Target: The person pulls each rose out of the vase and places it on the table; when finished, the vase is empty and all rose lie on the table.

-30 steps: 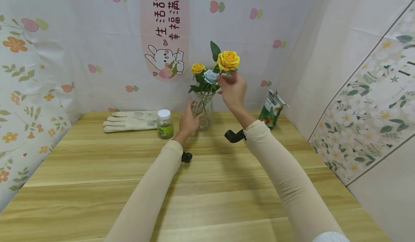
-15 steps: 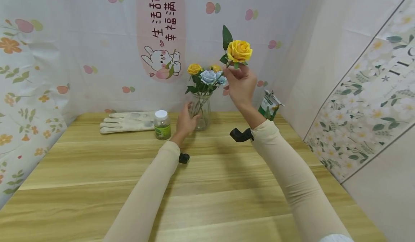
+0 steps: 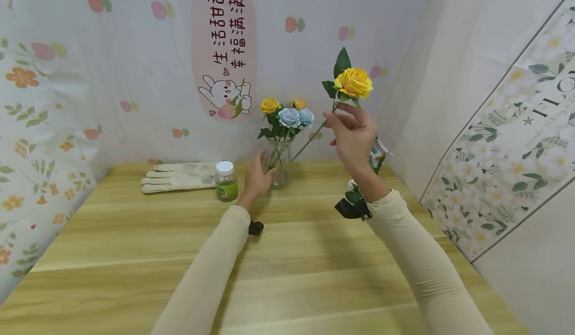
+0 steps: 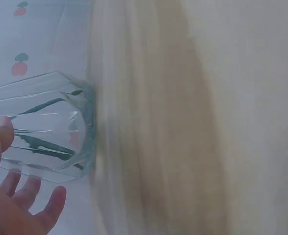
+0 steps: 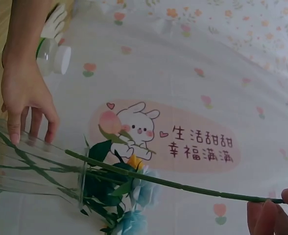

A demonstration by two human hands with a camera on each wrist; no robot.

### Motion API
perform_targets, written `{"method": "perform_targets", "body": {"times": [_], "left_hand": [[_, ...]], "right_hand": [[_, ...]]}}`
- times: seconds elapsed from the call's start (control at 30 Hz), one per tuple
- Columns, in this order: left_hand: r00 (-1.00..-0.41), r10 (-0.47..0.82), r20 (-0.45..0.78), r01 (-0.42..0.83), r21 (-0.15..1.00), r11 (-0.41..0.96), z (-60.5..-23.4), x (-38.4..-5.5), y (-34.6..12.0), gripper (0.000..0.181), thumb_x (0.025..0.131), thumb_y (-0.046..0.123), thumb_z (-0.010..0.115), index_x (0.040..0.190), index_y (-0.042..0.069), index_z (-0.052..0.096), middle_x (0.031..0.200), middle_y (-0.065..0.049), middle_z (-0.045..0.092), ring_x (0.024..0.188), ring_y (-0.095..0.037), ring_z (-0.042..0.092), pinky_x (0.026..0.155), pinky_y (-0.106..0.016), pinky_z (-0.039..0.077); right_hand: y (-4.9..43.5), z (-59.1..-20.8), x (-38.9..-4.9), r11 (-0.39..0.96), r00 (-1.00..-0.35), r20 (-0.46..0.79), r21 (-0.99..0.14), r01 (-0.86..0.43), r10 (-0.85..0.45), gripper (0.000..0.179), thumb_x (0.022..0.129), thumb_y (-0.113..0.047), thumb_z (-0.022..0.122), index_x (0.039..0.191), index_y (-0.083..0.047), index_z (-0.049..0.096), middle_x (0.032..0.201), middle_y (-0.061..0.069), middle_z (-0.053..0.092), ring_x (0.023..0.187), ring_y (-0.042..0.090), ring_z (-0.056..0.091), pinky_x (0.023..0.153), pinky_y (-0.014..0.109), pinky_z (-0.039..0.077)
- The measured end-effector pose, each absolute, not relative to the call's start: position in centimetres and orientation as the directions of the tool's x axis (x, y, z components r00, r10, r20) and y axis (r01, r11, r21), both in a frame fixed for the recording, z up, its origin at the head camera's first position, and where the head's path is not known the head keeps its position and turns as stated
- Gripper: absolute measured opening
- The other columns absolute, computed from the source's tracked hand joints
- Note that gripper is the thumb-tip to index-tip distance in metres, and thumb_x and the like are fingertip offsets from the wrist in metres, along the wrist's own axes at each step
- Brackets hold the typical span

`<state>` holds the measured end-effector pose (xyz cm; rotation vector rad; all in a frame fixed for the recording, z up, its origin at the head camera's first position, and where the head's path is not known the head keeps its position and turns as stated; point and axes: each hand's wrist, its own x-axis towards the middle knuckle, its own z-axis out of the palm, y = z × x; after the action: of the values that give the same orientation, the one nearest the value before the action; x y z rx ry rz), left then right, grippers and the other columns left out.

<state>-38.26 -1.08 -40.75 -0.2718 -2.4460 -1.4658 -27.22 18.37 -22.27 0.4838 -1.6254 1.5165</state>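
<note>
My right hand [image 3: 357,138] pinches the green stem of a yellow rose [image 3: 354,82] just below the bloom. The stem [image 5: 173,184] slants down towards the vase, its lower end outside the vase's rim in the head view. At the back of the table stands a clear glass vase [image 3: 283,167] with blue roses [image 3: 289,117] and yellow roses [image 3: 270,106] in it. My left hand [image 3: 258,177] holds the vase's left side, thumb in front and fingers round the far side. Through the glass, several stems [image 4: 41,143] show inside.
Left of the vase stands a white-lidded jar [image 3: 225,182], beside a pale glove [image 3: 179,176] lying flat. Behind my right wrist are a partly hidden packet [image 3: 379,151] and a white flower with leaves [image 3: 352,186]. A patterned cloth [image 3: 148,65] backs the wooden table [image 3: 278,275].
My right hand has moved right with the yellow rose, drawing its stem away from the vase and the other flowers. My left hand keeps its place on the vase.
</note>
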Motion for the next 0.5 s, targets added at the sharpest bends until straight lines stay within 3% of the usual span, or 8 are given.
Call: {"method": "perform_targets", "body": {"times": [0.13, 0.3, 0.5], "left_hand": [[-0.948, 0.008, 0.320, 0.285, 0.834, 0.473, -41.0, -38.2, -1.7, 0.065, 0.096, 0.019, 0.068, 0.151, 0.011, 0.035, 0.152, -0.010, 0.043, 0.138, -0.031, 0.041, 0.110, -0.048, 0.036], [-0.947, 0.037, 0.319, 0.300, 0.839, 0.454, -40.6, -38.0, -1.9, 0.065, 0.097, 0.019, 0.067, 0.152, 0.009, 0.034, 0.153, -0.011, 0.042, 0.138, -0.033, 0.041, 0.110, -0.051, 0.036], [-0.954, 0.063, 0.292, 0.284, 0.826, 0.486, -41.1, -37.9, -1.6, 0.065, 0.097, 0.020, 0.066, 0.153, 0.009, 0.033, 0.153, -0.012, 0.041, 0.140, -0.032, 0.038, 0.113, -0.047, 0.034]], "right_hand": [[19.3, -23.3, -27.1, 0.188, -0.590, 0.771, -0.633, -0.751, 0.239, 0.022, 0.087, -0.008, 0.077, 0.106, 0.003, 0.071, 0.083, 0.000, 0.076, 0.063, 0.012, 0.070, 0.039, 0.022, 0.045], [20.6, -23.9, -26.8, 0.144, -0.666, 0.714, -0.698, -0.702, 0.214, 0.017, 0.087, -0.001, 0.074, 0.103, -0.003, 0.074, 0.083, -0.003, 0.076, 0.060, 0.011, 0.069, 0.037, 0.020, 0.041], [21.8, -24.7, -25.3, 0.113, -0.737, 0.655, -0.755, -0.646, 0.168, 0.020, 0.085, 0.006, 0.074, 0.104, -0.001, 0.075, 0.082, -0.007, 0.075, 0.062, 0.012, 0.070, 0.037, 0.021, 0.040]]}}
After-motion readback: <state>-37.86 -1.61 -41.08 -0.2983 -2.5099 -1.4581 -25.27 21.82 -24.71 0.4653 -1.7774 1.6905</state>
